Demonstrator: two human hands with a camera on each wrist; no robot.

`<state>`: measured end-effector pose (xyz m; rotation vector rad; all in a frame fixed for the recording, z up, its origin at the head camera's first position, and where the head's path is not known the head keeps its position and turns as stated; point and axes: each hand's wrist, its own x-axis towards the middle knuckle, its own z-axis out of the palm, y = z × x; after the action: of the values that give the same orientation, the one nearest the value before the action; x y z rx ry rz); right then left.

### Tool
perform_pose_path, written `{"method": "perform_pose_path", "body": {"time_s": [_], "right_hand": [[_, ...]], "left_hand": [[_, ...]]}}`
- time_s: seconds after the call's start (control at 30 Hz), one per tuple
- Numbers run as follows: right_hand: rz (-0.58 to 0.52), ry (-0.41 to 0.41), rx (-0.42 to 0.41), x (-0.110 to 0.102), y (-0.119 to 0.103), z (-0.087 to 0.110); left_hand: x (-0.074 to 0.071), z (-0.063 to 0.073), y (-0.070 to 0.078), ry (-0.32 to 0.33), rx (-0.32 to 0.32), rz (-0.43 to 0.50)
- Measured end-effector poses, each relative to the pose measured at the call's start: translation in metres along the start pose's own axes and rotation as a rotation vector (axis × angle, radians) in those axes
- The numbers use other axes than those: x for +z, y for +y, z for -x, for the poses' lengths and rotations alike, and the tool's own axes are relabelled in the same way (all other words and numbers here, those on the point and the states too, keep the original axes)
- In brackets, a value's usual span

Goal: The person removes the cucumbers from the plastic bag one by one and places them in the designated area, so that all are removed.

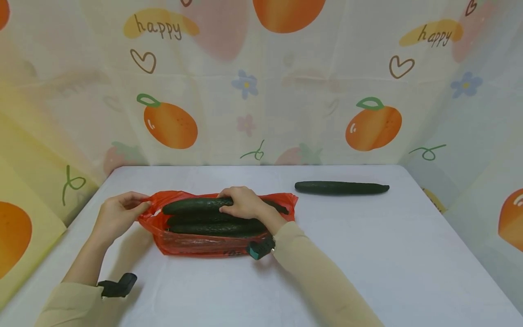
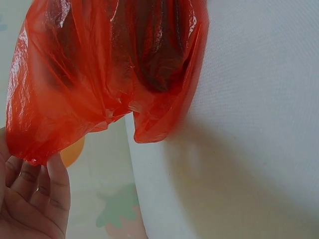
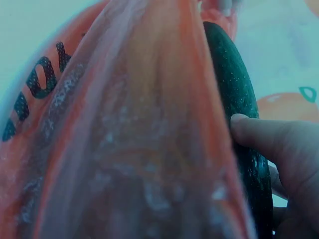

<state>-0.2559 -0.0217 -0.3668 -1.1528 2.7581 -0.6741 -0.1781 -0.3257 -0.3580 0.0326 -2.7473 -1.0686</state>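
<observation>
A red plastic bag lies lengthwise on the table, its opening facing up, with several dark green cucumbers inside. My left hand pinches the bag's left end between thumb and fingers; the left wrist view shows the gathered red film at those fingertips. Across the uppermost cucumber my right hand is curled, gripping it near its middle. In the right wrist view the thumb presses on that cucumber, and the bag's near side hides the other cucumbers.
Another cucumber lies alone at the back right of the white table. Behind the table hangs a printed cloth with oranges and hearts. Wrist cameras are strapped to both arms.
</observation>
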Motion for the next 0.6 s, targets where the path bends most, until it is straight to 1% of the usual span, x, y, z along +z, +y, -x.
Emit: {"method": "perform_pose_path", "body": {"time_s": [0.13, 0.27, 0.4, 0.6], "right_hand": [[-0.016, 0.009, -0.038, -0.004, -0.005, 0.004], [-0.026, 0.017, -0.074, -0.009, -0.013, 0.008], [-0.023, 0.032, -0.111, -0.014, -0.022, 0.008], [-0.005, 0.044, -0.149, -0.020, -0.031, 0.010]], "left_hand": [[0.000, 0.001, -0.001, 0.005, -0.002, -0.001], [0.000, 0.002, -0.002, 0.014, 0.010, -0.003], [-0.001, 0.001, 0.000, 0.021, 0.030, -0.002], [-0.001, 0.001, 0.002, 0.020, 0.037, -0.016]]}}
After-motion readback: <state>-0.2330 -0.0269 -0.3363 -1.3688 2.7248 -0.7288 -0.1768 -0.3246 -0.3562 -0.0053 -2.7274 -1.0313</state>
